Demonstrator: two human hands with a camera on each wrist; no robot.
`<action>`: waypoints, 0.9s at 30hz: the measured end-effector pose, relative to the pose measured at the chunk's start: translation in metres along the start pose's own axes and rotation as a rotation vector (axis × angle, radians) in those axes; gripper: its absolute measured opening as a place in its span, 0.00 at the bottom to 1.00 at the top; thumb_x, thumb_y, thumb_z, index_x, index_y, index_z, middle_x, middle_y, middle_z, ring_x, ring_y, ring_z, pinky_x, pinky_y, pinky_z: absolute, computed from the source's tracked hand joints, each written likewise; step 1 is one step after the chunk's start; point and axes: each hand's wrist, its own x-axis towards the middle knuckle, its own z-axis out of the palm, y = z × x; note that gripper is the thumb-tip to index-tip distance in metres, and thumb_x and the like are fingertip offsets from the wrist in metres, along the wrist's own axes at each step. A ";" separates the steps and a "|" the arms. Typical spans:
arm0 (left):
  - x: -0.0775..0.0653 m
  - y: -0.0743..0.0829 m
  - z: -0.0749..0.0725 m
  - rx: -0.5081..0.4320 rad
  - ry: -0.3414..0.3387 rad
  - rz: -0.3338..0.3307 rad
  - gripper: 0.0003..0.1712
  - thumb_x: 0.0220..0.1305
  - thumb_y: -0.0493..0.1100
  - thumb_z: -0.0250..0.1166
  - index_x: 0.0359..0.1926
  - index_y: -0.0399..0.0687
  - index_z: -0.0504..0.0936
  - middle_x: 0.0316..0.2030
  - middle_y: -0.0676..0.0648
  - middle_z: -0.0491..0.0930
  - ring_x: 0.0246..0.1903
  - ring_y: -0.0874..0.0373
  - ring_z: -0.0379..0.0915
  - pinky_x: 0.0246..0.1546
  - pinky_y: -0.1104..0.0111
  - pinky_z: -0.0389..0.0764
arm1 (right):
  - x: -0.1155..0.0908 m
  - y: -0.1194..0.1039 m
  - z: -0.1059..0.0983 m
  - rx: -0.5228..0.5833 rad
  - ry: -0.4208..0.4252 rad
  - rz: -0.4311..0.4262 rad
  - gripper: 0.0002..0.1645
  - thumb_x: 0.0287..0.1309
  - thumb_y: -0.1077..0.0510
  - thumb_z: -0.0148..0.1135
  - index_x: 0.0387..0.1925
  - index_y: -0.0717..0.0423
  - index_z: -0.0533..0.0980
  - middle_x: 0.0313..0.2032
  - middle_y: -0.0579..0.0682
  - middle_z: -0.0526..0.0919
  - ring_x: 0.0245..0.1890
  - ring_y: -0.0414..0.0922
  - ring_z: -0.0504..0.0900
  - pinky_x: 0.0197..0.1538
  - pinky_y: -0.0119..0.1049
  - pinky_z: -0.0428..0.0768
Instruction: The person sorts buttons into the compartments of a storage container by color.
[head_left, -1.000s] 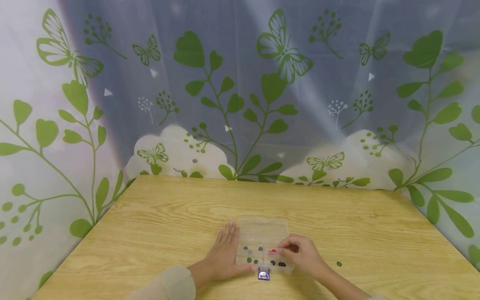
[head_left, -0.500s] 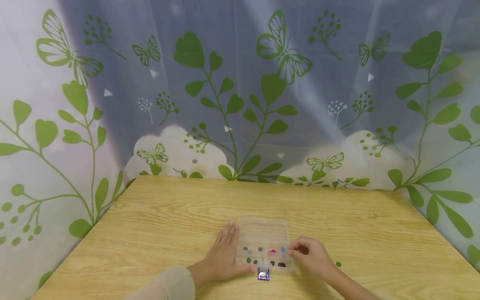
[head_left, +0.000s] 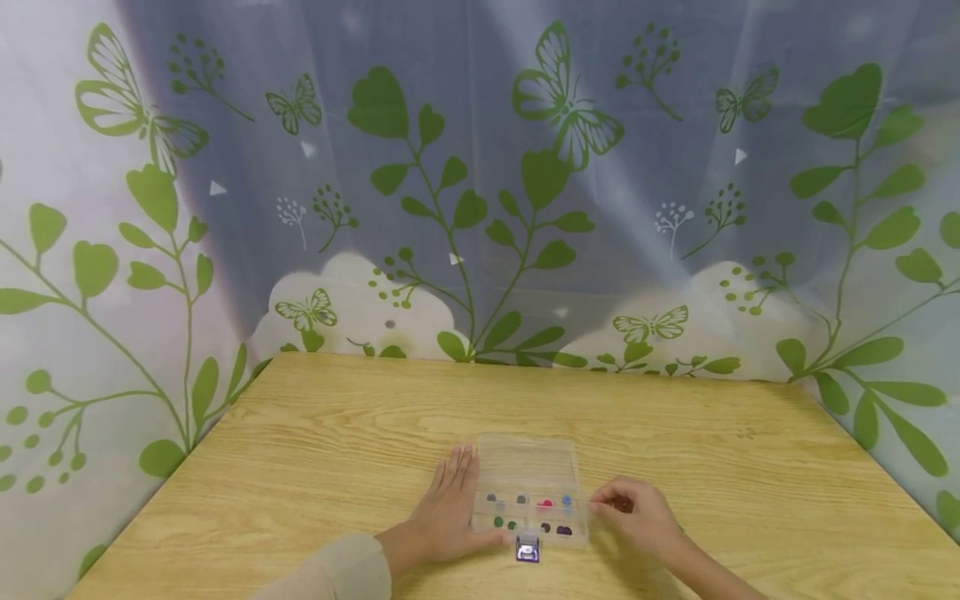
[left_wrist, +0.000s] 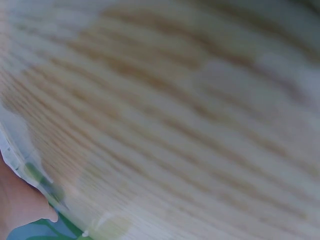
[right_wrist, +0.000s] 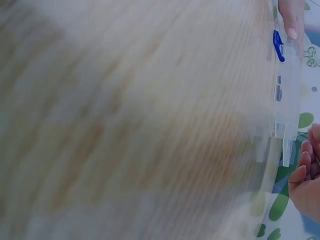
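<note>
A clear plastic box (head_left: pixel 527 460) with its lid raised lies on the table. Small round button-like pieces sit in its compartments: grey (head_left: pixel 521 499), red (head_left: pixel 546 503), blue (head_left: pixel 567 500), green (head_left: pixel 498 522) and dark purple (head_left: pixel 564 531). A blue-edged clasp (head_left: pixel 527 549) hangs at the front. My left hand (head_left: pixel 446 510) rests with straight fingers along the box's left side, its thumb by the front edge. Just right of the box is my right hand (head_left: pixel 639 515), apart from it, with loosely curled fingers and no piece visible in them.
The wooden table (head_left: pixel 360 408) stretches around the box. A patterned curtain (head_left: pixel 480 208) with leaves and butterflies stands along its back and sides. A green speck shows at the right wrist's edge, mostly hidden. The left wrist view is mostly blurred tabletop.
My right hand has let go of the blue piece in the right rear compartment and drawn back to the right, now covering most of the loose green piece. The left hand has stayed put.
</note>
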 end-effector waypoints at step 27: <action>0.001 0.000 0.001 0.003 -0.004 -0.002 0.63 0.53 0.76 0.50 0.70 0.30 0.42 0.71 0.31 0.39 0.71 0.39 0.33 0.71 0.49 0.43 | -0.019 0.028 -0.025 -0.082 0.017 0.008 0.07 0.54 0.59 0.63 0.31 0.60 0.80 0.28 0.46 0.81 0.27 0.28 0.70 0.31 0.25 0.73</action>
